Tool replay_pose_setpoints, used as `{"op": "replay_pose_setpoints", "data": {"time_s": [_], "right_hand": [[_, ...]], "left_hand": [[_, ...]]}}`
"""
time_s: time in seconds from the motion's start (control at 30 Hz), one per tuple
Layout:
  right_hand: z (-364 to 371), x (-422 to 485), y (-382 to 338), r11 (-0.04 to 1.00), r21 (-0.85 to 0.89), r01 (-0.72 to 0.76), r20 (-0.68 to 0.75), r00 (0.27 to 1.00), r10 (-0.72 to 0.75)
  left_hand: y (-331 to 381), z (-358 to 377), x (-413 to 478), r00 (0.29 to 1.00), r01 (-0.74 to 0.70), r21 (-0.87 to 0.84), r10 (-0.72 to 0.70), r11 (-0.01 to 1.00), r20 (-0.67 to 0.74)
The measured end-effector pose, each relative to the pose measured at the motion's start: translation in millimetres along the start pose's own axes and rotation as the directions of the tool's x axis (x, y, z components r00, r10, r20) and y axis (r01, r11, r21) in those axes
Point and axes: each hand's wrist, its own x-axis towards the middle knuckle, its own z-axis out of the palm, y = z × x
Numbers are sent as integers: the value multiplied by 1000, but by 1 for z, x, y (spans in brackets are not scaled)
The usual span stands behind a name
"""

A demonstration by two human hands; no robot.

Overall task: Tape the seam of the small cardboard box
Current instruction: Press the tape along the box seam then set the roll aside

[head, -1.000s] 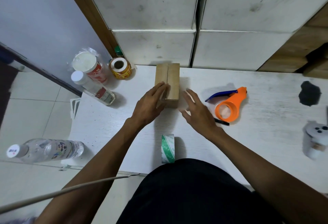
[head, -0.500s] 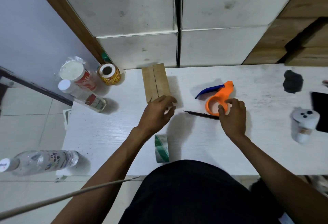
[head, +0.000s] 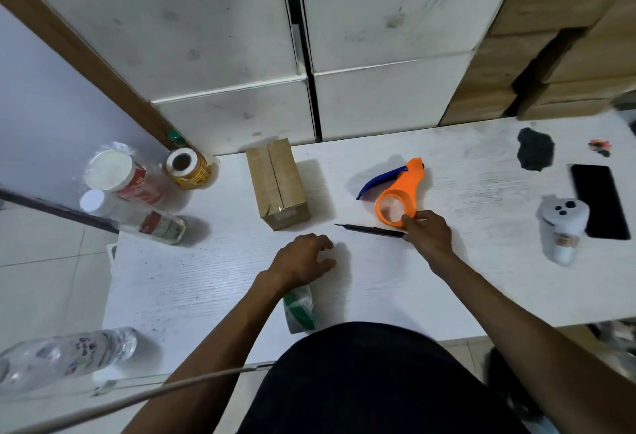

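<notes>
The small cardboard box (head: 278,185) lies on the white table (head: 464,282) at the back left, its seam running lengthwise along the top, with glossy tape showing at its near end. My left hand (head: 303,258) hovers just in front of the box with its fingers loosely curled, touching nothing. My right hand (head: 428,232) rests with fingers bunched at the near rim of the orange tape dispenser (head: 399,197), right where the end of a thin black tool (head: 368,228) lies. Which of the two it grips is hidden.
A green-and-white tape roll (head: 298,311) stands under my left wrist. A yellow tape roll (head: 187,168), a lidded cup (head: 118,175) and a bottle (head: 137,218) crowd the left edge. A black phone (head: 599,201) and a white figure (head: 561,227) sit right.
My left hand has come off the box and drawn back toward me. My right hand went from beside the box to the dispenser, then slid slightly nearer, to the black tool's end.
</notes>
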Motion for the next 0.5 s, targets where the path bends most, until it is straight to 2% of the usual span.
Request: {"op": "replay_pose_setpoints", "data": {"time_s": [0.1,0.2,0.3,0.37,0.43,0.5], "right_hand": [[-4,-1,3,999,-18,51,-14,999,-51],[-6,-9,7,994,-36,108,-72,991,-110],[-6,-23,13,990,-39,135,-153,978,-139],[-4,-35,17,987,-30,156,-170,973,-159],[0,-49,20,981,-32,190,-68,979,-192],[6,-63,20,973,-57,224,122,969,-216]], "left_hand": [[-6,-5,-25,983,126,-69,-133,990,-125],[-11,-4,-60,918,305,-178,-338,936,-207],[-14,9,-83,865,446,-268,-488,854,-117],[-9,17,-88,830,497,-435,-558,751,-15],[-3,21,-94,799,484,-564,-601,669,-26],[-3,21,-97,788,433,-641,-611,634,-71]]}}
